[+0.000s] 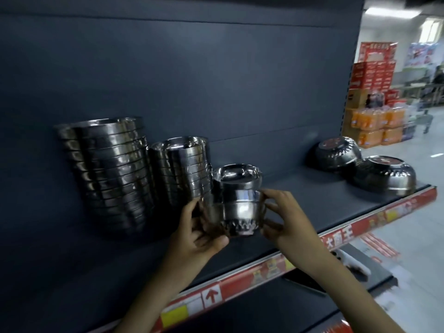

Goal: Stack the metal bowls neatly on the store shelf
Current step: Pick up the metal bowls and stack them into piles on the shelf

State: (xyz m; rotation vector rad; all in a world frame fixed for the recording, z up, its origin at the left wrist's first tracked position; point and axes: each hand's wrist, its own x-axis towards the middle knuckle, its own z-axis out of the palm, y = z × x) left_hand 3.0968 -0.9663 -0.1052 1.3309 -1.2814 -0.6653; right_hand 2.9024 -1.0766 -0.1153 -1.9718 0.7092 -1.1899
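Note:
A short stack of upside-down metal bowls (237, 200) sits on the dark shelf (300, 200), held between both hands. My left hand (199, 234) grips its lower left side with curled fingers. My right hand (281, 217) pinches its right side, thumb and fingers around the rims. Left of it stand a medium stack of bowls (180, 169) and a tall stack of bowls (108, 171), both leaning slightly against the back panel. Two single bowls lie upside down at the shelf's right end, one at the back (335, 153) and one nearer the edge (384, 175).
The shelf's front edge carries a red price strip (264, 270). A lower shelf (360, 272) juts out beneath on the right. Beyond the shelf end, red and orange stacked cartons (374, 102) stand on the shop floor.

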